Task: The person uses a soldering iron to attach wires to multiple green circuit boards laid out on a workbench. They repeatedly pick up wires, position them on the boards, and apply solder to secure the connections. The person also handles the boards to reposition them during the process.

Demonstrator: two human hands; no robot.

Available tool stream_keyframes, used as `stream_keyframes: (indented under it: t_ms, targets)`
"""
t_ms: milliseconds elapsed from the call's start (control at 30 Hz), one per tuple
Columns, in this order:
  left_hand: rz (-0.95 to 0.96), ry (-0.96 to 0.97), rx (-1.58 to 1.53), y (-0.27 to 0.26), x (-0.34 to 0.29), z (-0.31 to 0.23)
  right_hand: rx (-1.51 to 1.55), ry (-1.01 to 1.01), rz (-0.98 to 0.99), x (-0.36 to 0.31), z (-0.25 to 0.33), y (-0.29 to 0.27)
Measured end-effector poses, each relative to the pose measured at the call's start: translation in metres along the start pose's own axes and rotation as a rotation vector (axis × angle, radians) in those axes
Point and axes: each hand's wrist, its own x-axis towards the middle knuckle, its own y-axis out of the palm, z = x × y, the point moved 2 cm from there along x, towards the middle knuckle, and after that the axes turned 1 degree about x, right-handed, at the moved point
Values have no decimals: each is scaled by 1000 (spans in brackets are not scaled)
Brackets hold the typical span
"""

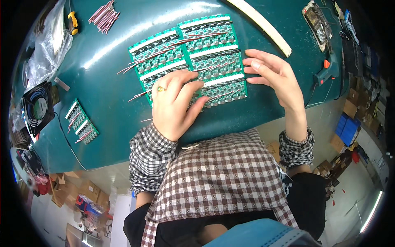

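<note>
Two green circuit board panels lie side by side on the teal table, the left panel (155,54) and the right panel (214,46). Both carry rows of small parts, white strips and black wires; thin red and white wires (173,48) lie loosely across them. My left hand (175,101), with a ring on one finger, rests over the lower part of the left panel, thumb apart from the curved fingers. At the right panel's outer edge is my right hand (277,74), fingers stretched out, their tips by the ends of the black wires. My left hand hides the boards beneath it.
A smaller circuit board (81,122) with wires lies left, near a black fan (40,103). Further back are a bundle of wires (104,17) and a yellow-handled screwdriver (73,22). A curved white strip (263,24) and a teal glue gun (327,73) lie right.
</note>
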Motion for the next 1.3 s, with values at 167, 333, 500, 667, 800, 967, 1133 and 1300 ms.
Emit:
stream_keyframes:
  t_ms: [167,333,500,667,800,967,1133,1300]
  targets:
    - [-29,4,-23,0,3,0,19,-26,12,4,-4,-3]
    - [-77,13,-59,4,2,1,45,-103,-20,4,-5,0]
    - [-226,1,-192,-4,1,-1,8,-239,-108,-10,21,2]
    - [-584,-352,-607,-14,-7,-3,-5,-344,-119,-25,48,-8]
    - [-297,-388,-1281,-26,3,-8,9,-281,-36,-37,74,-6]
    - [-39,-389,-1652,-20,-12,-19,-119,-271,182,-24,105,8]
    - [-148,-443,-1616,-21,-14,-31,-174,-338,258,-12,122,22]
    - [-182,-444,-1578,-22,-14,-29,-218,-350,270,-11,132,31]
